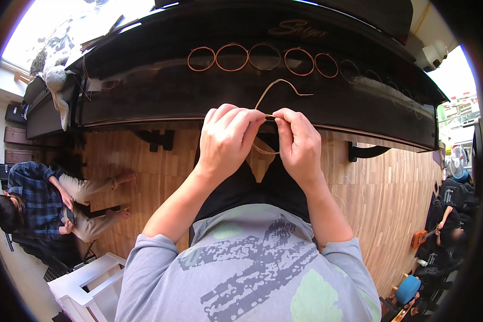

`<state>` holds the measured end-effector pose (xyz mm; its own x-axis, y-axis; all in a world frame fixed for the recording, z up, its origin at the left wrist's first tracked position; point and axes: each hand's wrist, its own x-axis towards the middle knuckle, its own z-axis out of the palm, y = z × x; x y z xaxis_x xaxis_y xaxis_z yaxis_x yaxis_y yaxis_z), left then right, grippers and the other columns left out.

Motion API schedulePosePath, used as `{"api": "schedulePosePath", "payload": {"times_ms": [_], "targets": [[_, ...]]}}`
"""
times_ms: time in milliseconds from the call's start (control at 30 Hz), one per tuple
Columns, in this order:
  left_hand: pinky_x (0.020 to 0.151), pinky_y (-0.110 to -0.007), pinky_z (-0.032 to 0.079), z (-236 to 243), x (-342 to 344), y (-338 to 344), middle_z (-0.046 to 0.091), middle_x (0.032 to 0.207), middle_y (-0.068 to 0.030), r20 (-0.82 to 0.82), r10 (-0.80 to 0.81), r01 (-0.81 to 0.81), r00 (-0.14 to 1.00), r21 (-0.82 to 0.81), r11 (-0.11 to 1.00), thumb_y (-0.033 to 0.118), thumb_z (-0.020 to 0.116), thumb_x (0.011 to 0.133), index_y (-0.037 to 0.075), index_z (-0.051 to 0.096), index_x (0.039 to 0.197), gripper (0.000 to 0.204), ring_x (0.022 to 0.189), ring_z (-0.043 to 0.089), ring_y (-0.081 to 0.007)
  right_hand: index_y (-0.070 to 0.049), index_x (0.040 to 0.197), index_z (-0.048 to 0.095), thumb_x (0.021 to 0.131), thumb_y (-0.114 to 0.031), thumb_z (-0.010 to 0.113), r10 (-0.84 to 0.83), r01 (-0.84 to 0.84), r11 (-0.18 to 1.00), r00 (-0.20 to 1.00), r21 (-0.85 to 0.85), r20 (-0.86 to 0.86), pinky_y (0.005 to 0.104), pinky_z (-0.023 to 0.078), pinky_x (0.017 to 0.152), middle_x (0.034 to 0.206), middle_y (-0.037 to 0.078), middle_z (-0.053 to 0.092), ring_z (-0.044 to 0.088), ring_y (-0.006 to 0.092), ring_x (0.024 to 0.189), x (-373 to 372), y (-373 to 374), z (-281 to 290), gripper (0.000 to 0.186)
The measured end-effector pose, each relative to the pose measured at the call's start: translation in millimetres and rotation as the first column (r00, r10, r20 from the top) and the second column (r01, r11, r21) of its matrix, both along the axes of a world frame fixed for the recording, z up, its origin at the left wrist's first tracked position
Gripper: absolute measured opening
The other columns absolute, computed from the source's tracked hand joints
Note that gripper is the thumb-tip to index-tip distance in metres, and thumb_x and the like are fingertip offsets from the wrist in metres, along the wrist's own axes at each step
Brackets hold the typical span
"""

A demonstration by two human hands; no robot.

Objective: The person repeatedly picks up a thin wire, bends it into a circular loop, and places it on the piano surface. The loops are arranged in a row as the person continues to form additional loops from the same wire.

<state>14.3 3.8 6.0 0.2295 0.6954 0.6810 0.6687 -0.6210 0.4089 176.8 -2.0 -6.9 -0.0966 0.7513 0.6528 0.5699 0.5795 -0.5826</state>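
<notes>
A thin brass-coloured string (275,80), looking like a guitar string, is coiled into a loop between my hands. My left hand (224,138) and my right hand (301,144) both pinch it with thumb and fingertips, close together at the front edge of a glossy black piano (161,102). One loose end arches up over the piano and points right. The rest of the loop hangs below, partly hidden by my fingers. Beyond lie several coiled strings in a row, among them a copper-coloured coil (232,70) and a thinner silvery one (340,71).
On the left, a seated person (32,196) in a plaid shirt is near a white wooden frame (83,279). A plush toy (56,80) rests at the piano's left end. People in black sit at far right, one with a small guitar (419,238), near a blue stool (408,288).
</notes>
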Motion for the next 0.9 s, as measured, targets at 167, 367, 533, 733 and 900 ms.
{"api": "schedulePosePath", "payload": {"times_ms": [167, 367, 533, 733, 900], "targets": [[0.070, -0.029, 0.047, 13, 3, -1, 0.061, 0.099, -0.0078, 0.255, 0.001, 0.030, 0.967, -0.120, 0.992, 0.008, 0.080, 0.070, 0.006, 0.064, 0.097, 0.031, 0.078, 0.061, -0.0168, -0.001, 0.097, 0.059, 0.089, -0.001, 0.059, -0.040, 0.031, 0.996, 0.994, -0.085, -0.104, 0.0299, 0.048, 0.056, 0.081, 0.010, 0.064, 0.062, 0.0230, 0.063, 1, 4, 13, 0.008], [0.071, -0.030, 0.052, 33, 1, 17, 0.061, 0.095, -0.0088, 0.230, -0.080, 0.126, 0.970, -0.190, 0.974, 0.014, 0.079, 0.073, 0.003, 0.059, 0.113, 0.046, 0.081, 0.062, -0.0185, -0.002, 0.098, 0.058, 0.091, -0.002, 0.057, -0.009, -0.004, 0.996, 0.989, -0.089, -0.148, 0.0288, 0.046, 0.053, 0.080, 0.010, 0.063, 0.059, 0.0210, 0.059, 3, 20, 30, 0.007], [0.075, -0.025, 0.051, 35, -3, 25, 0.065, 0.093, -0.0066, 0.525, -0.073, 0.388, 0.848, -0.522, 0.760, 0.003, 0.073, 0.080, 0.000, 0.056, 0.120, 0.044, 0.087, 0.063, -0.0113, -0.001, 0.098, 0.058, 0.092, -0.004, 0.057, 0.003, -0.021, 0.994, 0.986, -0.108, -0.165, 0.0284, 0.045, 0.053, 0.079, 0.010, 0.062, 0.058, 0.0199, 0.058, 4, 27, 31, 0.006], [0.079, -0.026, 0.055, 32, -2, 33, 0.065, 0.099, -0.0084, 0.863, 0.057, 0.636, 0.502, -0.413, 0.652, -0.004, 0.061, 0.088, -0.003, 0.058, 0.116, 0.029, 0.087, 0.065, -0.0134, -0.001, 0.098, 0.058, 0.092, -0.003, 0.058, -0.019, -0.009, 0.989, 0.982, -0.146, -0.189, 0.0265, 0.044, 0.052, 0.075, 0.009, 0.062, 0.057, 0.0172, 0.056, 2, 35, 31, 0.006], [0.076, -0.026, 0.056, 26, -3, 35, 0.063, 0.106, -0.0119, 0.846, -0.033, 0.630, 0.533, -0.370, 0.683, -0.005, 0.057, 0.089, -0.004, 0.063, 0.104, 0.016, 0.084, 0.067, -0.0162, -0.001, 0.098, 0.059, 0.093, -0.005, 0.057, -0.011, -0.120, 0.937, 0.929, -0.329, -0.371, 0.0224, 0.040, 0.051, 0.072, 0.004, 0.059, 0.051, 0.0070, 0.057, 1, 38, 32, 0.006]]}}
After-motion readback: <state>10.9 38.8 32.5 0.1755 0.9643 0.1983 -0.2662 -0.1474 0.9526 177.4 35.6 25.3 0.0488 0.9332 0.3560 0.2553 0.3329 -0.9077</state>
